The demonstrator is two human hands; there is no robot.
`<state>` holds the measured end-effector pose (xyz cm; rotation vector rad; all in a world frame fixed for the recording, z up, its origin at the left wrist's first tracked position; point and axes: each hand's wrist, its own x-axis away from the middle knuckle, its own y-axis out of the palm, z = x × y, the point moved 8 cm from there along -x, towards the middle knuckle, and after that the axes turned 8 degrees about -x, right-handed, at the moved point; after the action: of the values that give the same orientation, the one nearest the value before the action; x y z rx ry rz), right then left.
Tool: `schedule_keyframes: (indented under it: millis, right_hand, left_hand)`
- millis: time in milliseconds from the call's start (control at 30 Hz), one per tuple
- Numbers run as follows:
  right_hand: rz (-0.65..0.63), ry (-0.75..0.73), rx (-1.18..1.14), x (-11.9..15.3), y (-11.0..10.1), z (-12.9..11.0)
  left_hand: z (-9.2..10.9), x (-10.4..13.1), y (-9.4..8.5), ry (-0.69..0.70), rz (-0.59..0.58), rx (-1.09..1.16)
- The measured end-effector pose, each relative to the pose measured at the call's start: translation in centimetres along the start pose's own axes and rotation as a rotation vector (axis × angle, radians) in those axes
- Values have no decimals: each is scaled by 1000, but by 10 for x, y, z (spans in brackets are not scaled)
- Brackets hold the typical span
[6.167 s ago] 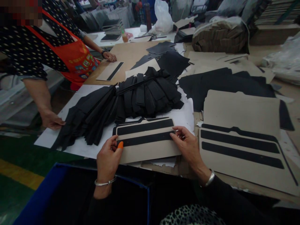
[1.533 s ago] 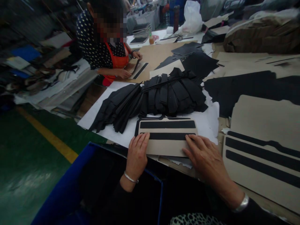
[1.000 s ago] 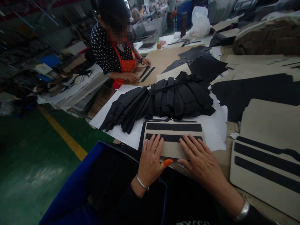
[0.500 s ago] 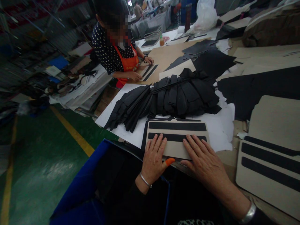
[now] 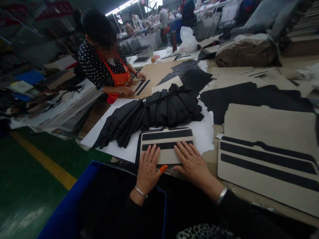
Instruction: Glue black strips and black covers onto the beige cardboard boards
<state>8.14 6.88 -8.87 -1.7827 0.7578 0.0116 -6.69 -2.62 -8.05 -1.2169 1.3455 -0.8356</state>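
Note:
A beige panel (image 5: 167, 156) with two black strips lies at the table's front edge, over a black piece that shows at its left and back. My left hand (image 5: 149, 167) rests flat on its left part, fingers spread on the lower strip (image 5: 161, 145), an orange cover on the thumb. On the right part lies my right hand (image 5: 193, 162), also flat with the fingers apart. Neither hand grips anything. Behind the panel spreads a heap of black strips (image 5: 169, 108) on white paper (image 5: 116, 153).
More beige panels with black strips (image 5: 264, 179) lie at the right. Across the table a person in an orange apron (image 5: 121, 78) handles a similar panel (image 5: 142, 87). A blue-edged bin (image 5: 72, 196) stands below the front edge.
The view has swung to the right, so the table and panels appear further left. Both hands keep their flat pose on the panel.

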Motion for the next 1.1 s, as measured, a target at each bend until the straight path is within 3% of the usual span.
schedule_keyframes:
  millis: [267, 400, 533, 600, 700, 800, 867, 1000, 1100]
  right_hand:
    - [-30, 13, -57, -5, -2, -1]
    - [68, 50, -108, 0, -27, 3]
    - [271, 310, -218, 23, -60, 38]
    - [305, 457, -306, 36, -61, 58]
    - [259, 560, -384, 47, -50, 71]
    - [215, 562, -380, 48, -41, 69]
    - [210, 546, -376, 48, -40, 64]
    - [244, 492, -371, 47, -42, 59]
    - [296, 454, -404, 46, -47, 55]
  left_hand:
    - [-2, -3, 0, 20, 70, 27]
    - [-2, -3, 0, 14, 70, 42]
    - [-2, 1, -8, -12, 121, 93]
    - [-10, 5, -15, -72, 189, 135]
    - [-39, 14, -20, -252, 302, 195]
    - [-73, 27, -19, -450, 390, 228]
    - [-84, 35, -17, -520, 390, 229]
    - [-81, 42, -8, -519, 297, 235]
    - [-76, 45, -2, -542, 292, 259]
